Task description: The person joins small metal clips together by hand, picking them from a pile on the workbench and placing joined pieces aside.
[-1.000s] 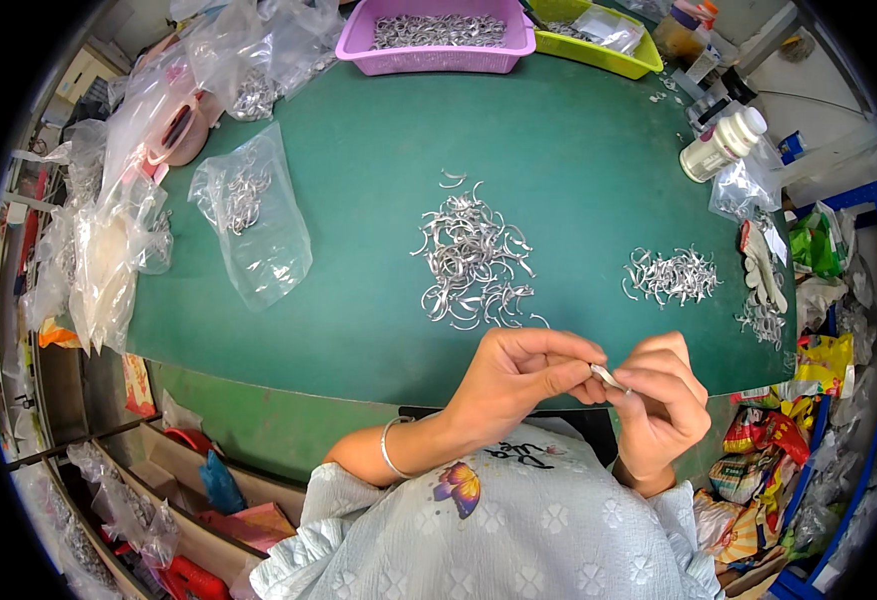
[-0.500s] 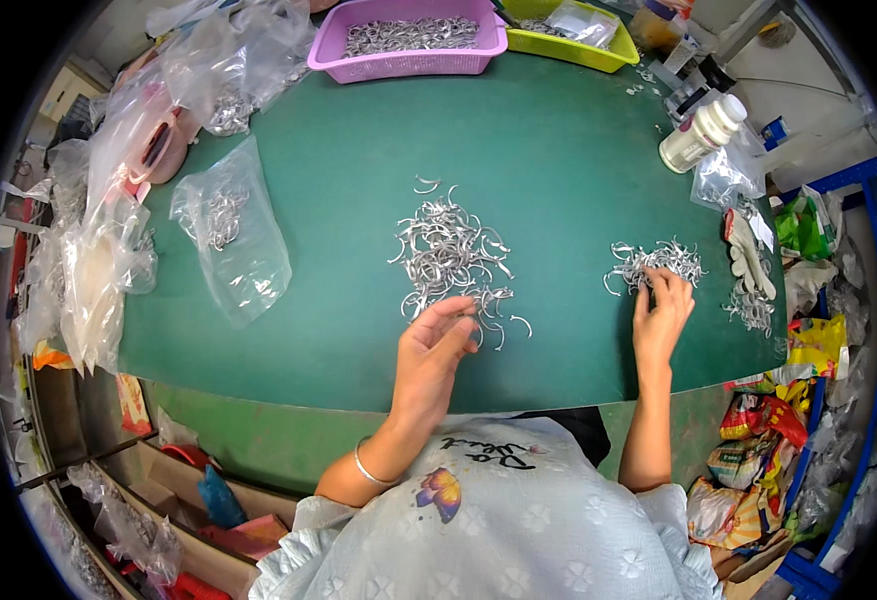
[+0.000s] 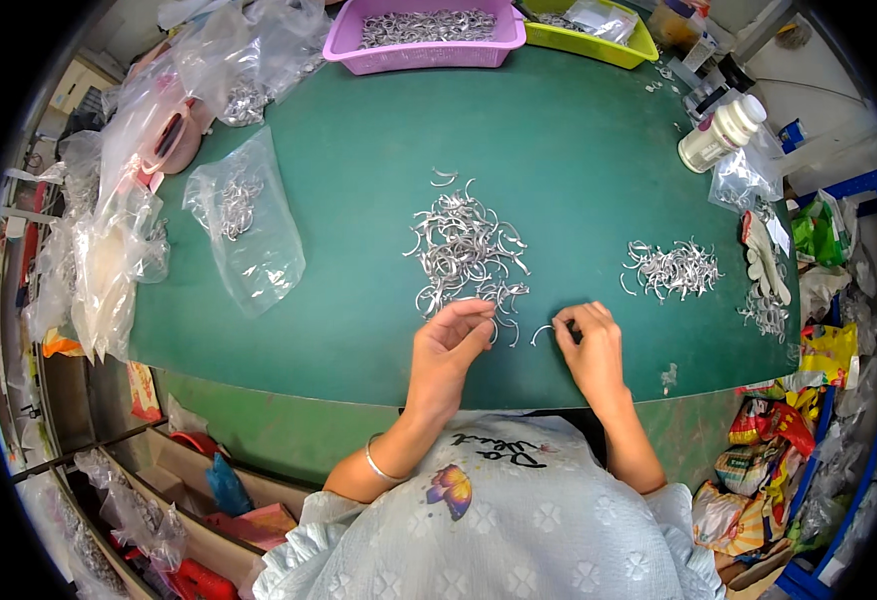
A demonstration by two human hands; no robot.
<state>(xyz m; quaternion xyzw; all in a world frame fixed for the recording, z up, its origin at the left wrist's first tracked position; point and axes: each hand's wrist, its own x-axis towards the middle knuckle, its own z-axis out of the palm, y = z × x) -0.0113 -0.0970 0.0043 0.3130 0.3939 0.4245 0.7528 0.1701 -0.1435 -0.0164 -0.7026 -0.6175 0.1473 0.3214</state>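
A round green work table [image 3: 358, 150] fills the view. At its centre lies a large loose heap of curved silver metal hooks [image 3: 463, 245], and at about three o'clock from that heap, well apart, sits a smaller pile of the same silver pieces [image 3: 670, 270]. At nine o'clock from the heap lies a clear plastic bag holding a few metal pieces [image 3: 243, 225]. At twelve o'clock, on the far rim, stands a purple plastic basket of metal parts [image 3: 423, 35], with a yellow-green tray [image 3: 588, 30] just beside it at its right. A white plastic bottle [image 3: 720, 130] lies tilted at two o'clock, and more crumpled clear bags [image 3: 108, 230] crowd the table's nine-to-eleven o'clock edge. Nothing lies between the hands and the heap.

The left hand [image 3: 448, 345] comes up from six o'clock, forearm bare with a thin silver bangle [image 3: 378, 465] at the wrist. Its fingers are curled down, tips together on the nearest hooks at the heap's six o'clock fringe, pinching at them, though whether one is truly lifted is hard to tell at this size.

The right hand [image 3: 588, 340] rests on the table at four o'clock from the heap, fingers bent and closed in a pinch on a single curved silver hook [image 3: 541, 333], which pokes out toward the left hand. The two hands are near but apart.
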